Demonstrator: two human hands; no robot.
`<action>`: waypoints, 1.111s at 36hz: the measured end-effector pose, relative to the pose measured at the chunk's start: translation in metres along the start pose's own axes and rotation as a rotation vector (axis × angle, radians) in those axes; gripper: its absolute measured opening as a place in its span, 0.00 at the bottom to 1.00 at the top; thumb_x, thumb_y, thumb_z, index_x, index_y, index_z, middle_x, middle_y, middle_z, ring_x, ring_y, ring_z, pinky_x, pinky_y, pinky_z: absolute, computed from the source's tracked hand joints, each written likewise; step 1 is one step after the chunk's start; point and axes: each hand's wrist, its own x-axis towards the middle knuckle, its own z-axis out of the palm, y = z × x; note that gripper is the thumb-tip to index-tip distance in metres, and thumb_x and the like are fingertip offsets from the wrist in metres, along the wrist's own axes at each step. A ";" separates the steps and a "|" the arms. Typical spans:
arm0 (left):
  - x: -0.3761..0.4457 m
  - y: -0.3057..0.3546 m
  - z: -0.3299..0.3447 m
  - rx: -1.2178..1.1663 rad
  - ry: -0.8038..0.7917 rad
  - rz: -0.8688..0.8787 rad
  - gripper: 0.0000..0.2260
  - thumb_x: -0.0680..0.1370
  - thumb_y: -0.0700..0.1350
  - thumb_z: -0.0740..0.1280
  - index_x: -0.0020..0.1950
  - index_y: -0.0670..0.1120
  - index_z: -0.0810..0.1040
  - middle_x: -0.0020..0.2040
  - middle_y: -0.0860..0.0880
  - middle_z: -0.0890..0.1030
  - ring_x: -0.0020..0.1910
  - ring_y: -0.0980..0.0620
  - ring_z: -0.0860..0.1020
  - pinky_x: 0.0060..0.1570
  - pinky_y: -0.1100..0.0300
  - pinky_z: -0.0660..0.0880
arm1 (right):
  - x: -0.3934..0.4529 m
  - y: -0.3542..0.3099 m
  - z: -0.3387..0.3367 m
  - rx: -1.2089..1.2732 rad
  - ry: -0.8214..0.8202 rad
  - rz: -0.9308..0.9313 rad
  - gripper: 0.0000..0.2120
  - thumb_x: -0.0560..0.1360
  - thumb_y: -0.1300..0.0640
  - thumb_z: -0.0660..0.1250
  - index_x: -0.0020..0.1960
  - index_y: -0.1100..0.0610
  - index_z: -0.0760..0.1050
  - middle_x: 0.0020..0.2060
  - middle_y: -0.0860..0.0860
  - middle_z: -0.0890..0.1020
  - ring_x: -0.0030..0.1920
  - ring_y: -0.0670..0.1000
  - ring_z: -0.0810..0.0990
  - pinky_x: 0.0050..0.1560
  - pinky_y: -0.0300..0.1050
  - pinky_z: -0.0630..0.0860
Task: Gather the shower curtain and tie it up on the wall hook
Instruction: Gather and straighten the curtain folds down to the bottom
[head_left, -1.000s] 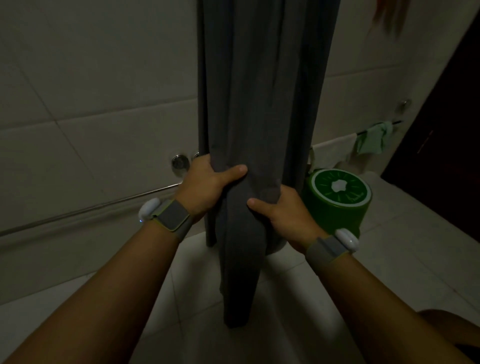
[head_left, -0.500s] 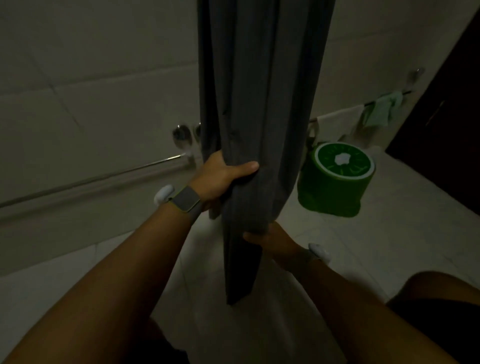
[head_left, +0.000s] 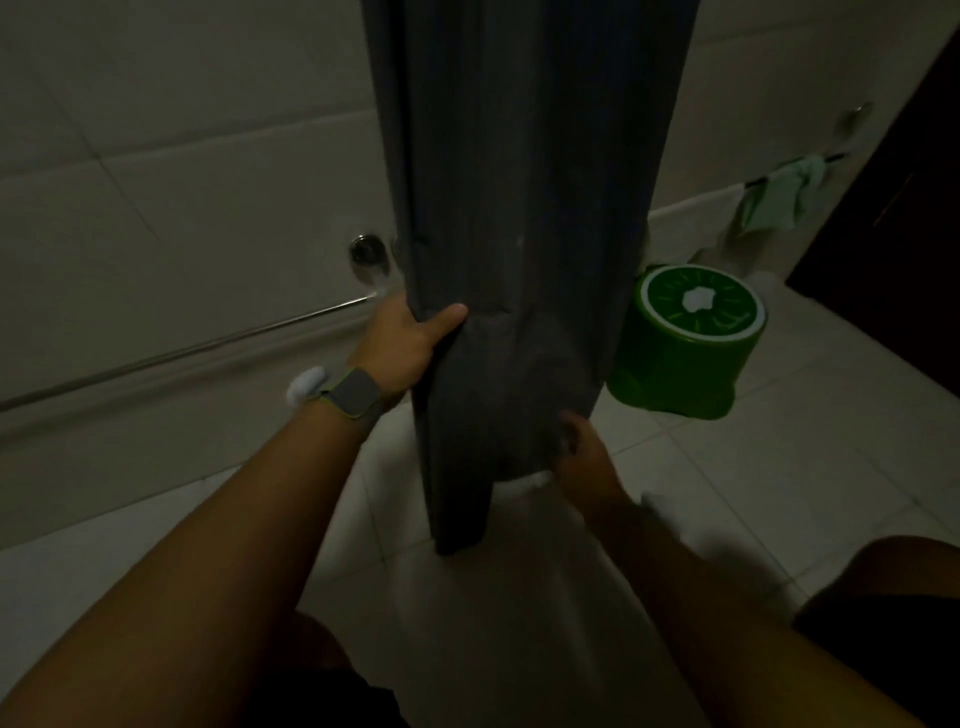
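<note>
Dim bathroom with pale tiled walls (head_left: 156, 171) and floor (head_left: 779, 493), so not much light to work with. My left hand (head_left: 400, 343) has the bunched-up grey shower curtain (head_left: 519, 234) gripped at its left edge, thumb wrapped across the front of the folds, with a watch strap (head_left: 353, 392) on that wrist. My right hand (head_left: 582, 457) is lower down, at the curtain's bottom right corner, fingers touching the cloth, but it's blurry and dark so I can't tell whether it's actually pinching it or just pressing. The curtain hangs straight down between my arms, its lowest tail ending just above the floor. Just beside it on the right sits a green bucket (head_left: 680, 338). On the wall left of the curtain there's a round metal fitting (head_left: 366, 252) above a thin metal rail (head_left: 208, 340), and further right a green cloth (head_left: 784, 192) hangs on a bar.
</note>
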 end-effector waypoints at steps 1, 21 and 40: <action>-0.001 0.000 -0.005 -0.054 -0.057 -0.027 0.13 0.77 0.39 0.70 0.61 0.45 0.78 0.55 0.51 0.83 0.54 0.55 0.82 0.59 0.57 0.77 | 0.014 -0.009 -0.007 0.018 0.082 -0.080 0.25 0.78 0.64 0.65 0.73 0.55 0.65 0.69 0.55 0.71 0.70 0.57 0.70 0.72 0.50 0.65; -0.042 -0.001 -0.104 -0.256 -0.265 -0.421 0.42 0.45 0.52 0.86 0.57 0.44 0.80 0.53 0.48 0.86 0.49 0.52 0.84 0.43 0.61 0.81 | 0.052 -0.181 -0.053 -0.007 0.436 -0.667 0.41 0.70 0.46 0.71 0.77 0.49 0.54 0.73 0.53 0.61 0.73 0.54 0.63 0.73 0.58 0.64; -0.041 0.041 -0.038 -0.300 -0.262 -0.184 0.15 0.75 0.37 0.69 0.60 0.49 0.76 0.58 0.49 0.83 0.56 0.51 0.82 0.56 0.57 0.79 | 0.020 -0.147 0.004 0.002 -0.341 -0.341 0.15 0.79 0.56 0.65 0.65 0.59 0.75 0.53 0.47 0.81 0.53 0.43 0.80 0.54 0.36 0.77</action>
